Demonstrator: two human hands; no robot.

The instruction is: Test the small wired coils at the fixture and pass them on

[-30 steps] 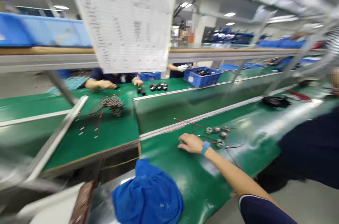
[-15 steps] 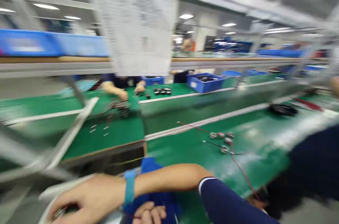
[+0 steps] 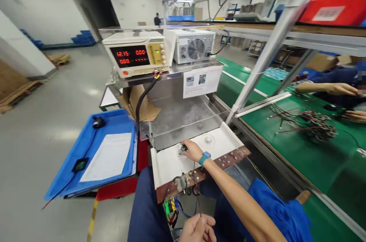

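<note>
My right hand reaches across from the right, a teal band on its wrist. Its fingertips are closed on a small dark round part, low over the white tray at its left round bump. Thin dark red wires hang over the tray's brown front strip towards me. At the bottom edge, my left hand pinches their lower end. A metal clamp-like fitting sits on the strip's left part, with coloured clips and leads hanging below it.
A power supply showing 12.15 stands on a shelf behind a clear sheet. To the left, a blue tray holds paper and black wired parts. At right, a co-worker's hands are near a wire bundle beyond a slanted post.
The view has swung left from the green benches to the power supply and white tray. My right hand, earlier blurred at lower left, now appears over the tray holding the round part.
</note>
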